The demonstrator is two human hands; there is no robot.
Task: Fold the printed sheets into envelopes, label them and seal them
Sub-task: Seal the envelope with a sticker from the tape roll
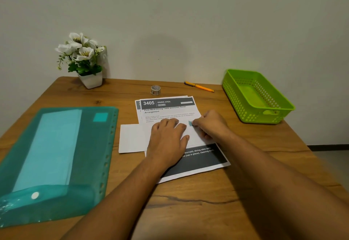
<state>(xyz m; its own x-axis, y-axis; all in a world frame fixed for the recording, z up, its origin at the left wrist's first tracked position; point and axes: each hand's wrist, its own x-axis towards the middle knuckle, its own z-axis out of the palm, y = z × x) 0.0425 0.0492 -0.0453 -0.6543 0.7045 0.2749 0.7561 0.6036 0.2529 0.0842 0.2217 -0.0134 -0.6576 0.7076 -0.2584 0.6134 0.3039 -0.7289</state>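
A white envelope (132,137) lies on top of printed sheets (170,107) in the middle of the wooden table. My left hand (168,141) rests flat on the envelope, fingers straight, holding it down. My right hand (209,124) is curled beside it and pinches a small teal sticker (190,123) against the paper at the envelope's upper right. A roll of patterned tape (155,90) stands behind the sheets, and an orange pen (200,86) lies further right near the wall.
A teal plastic folder (56,154) with white paper inside lies at the left. A green perforated basket (256,96) sits at the right. A white pot of white flowers (83,60) stands at the back left against the wall.
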